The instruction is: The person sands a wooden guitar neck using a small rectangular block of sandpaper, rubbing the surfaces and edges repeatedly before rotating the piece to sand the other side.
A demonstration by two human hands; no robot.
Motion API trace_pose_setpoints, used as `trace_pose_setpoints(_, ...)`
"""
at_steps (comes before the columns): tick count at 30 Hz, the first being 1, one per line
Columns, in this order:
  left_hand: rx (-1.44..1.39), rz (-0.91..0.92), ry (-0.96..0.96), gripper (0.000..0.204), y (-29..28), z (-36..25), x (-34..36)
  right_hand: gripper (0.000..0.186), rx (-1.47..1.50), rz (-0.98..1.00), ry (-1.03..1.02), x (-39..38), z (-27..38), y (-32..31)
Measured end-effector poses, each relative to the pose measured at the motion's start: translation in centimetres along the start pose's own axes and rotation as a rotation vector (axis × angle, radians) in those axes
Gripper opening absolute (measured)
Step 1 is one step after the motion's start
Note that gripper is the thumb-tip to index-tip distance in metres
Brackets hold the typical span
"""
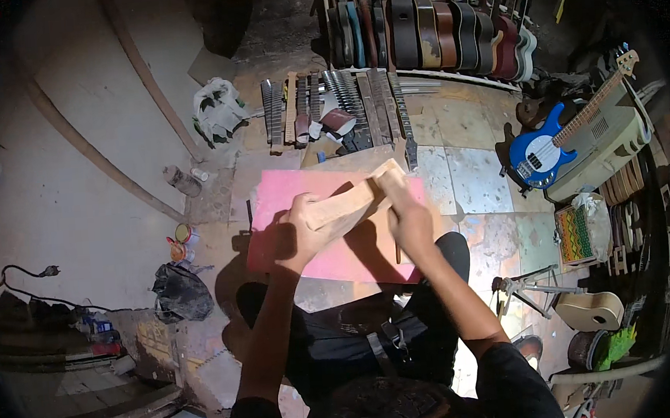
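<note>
A pale wooden piece (342,206), long with a broad light edge, is held up at a slant above a pink board (277,183). My left hand (298,239) is closed round its near left end. My right hand (410,223) grips it by the far right end, slightly blurred, with some fingers hidden behind the wood. Below the right hand, a thin dark stick (398,252) shows against the board. The board lies flat in front of my bent legs, shaded by my hands and the wood.
Several guitar necks (366,102) lie beyond the board, with a rack of guitars (424,32) behind them. To the right, a blue bass guitar (541,149) leans on a pale case-like box (606,147). A black plastic bag (181,291) and cans (186,234) stand left.
</note>
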State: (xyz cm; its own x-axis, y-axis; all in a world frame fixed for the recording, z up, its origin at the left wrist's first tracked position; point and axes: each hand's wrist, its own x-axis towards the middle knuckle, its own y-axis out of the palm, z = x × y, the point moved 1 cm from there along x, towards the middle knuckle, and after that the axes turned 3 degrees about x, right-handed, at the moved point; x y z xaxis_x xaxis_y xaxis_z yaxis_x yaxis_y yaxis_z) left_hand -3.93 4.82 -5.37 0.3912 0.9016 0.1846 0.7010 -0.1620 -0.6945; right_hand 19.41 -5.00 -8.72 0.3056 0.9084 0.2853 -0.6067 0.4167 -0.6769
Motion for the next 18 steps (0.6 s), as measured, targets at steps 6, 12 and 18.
trace_pose_setpoints(6,-0.232,-0.101,-0.014,0.054,2.1,1.2,-1.5,0.060,0.438,0.066,-0.065,-3.9,9.2,4.3)
trace_pose_setpoints(12,-0.042,-0.216,0.078,0.040,1.7,0.0,-2.1,0.048,0.354,-0.124,0.015,-2.9,7.4,4.1)
trace_pose_setpoints(18,-0.050,-0.221,0.083,0.036,1.5,-0.2,-2.6,0.054,0.343,0.041,-0.038,-5.0,10.1,3.7)
